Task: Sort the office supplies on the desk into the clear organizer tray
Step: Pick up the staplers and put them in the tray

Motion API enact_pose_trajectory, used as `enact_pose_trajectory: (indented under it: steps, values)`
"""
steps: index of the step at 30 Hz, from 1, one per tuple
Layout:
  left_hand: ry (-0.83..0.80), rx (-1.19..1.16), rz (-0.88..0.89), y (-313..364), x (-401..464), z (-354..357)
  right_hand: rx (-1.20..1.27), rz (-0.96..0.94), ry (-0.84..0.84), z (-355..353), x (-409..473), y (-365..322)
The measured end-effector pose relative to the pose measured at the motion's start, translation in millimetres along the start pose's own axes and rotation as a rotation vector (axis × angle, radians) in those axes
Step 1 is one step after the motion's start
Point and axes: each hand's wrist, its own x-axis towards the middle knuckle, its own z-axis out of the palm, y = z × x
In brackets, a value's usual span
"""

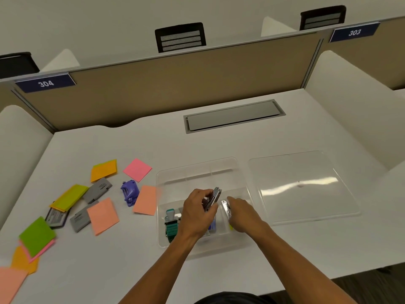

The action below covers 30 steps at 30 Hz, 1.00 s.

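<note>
Clear organizer tray (197,172) taken as landmark; both hands work over its middle.

Left hand (198,212) is closed around a metal stapler-like tool (213,197), held tilted above the tray's centre compartments. Right hand (242,212) grips a second shiny metal piece (225,208) just beside it, over the tray's right-hand compartment. What the two pieces are exactly cannot be told.

Already in the tray: a teal date stamp (172,224) in the near-left compartment, something blue (212,226) under the left hand, and a yellow scrap by the right wrist. Far compartments look bare.

Left of the tray, on the white desk (153,145), much remains: a purple plastic gadget (129,193), grey flat boxes (97,189), and loose sticky notes, among them a pink note (137,169), a salmon note (145,200) touching the tray wall, an orange pad (103,170) and a green pad (37,235). Judged less than half done.

Right of the tray lies its clear lid (302,185), glossy, rounded at the corners. Tray walls thin, transparent plastic; notes matte paper.
</note>
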Motion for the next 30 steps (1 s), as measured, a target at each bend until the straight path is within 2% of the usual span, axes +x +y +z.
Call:
enact_pose_trajectory:
  steps: [9,13,19,24,30]
  values:
    - [-0.111,0.071,-0.037,10,11,23,0.339,0.012,0.14,-36,-10,16]
    - [-0.194,0.092,-0.139,20,20,36,0.435,0.031,0.229,-45,-16,23]
    - [-0.288,0.248,-0.253,34,30,64,0.559,0.063,0.34,-50,-22,35]
    - [-0.266,0.279,-0.322,48,32,82,0.603,0.066,0.36,-50,-27,42]
    - [-0.235,0.15,-0.331,56,25,95,0.608,0.068,0.349,-45,-28,48]
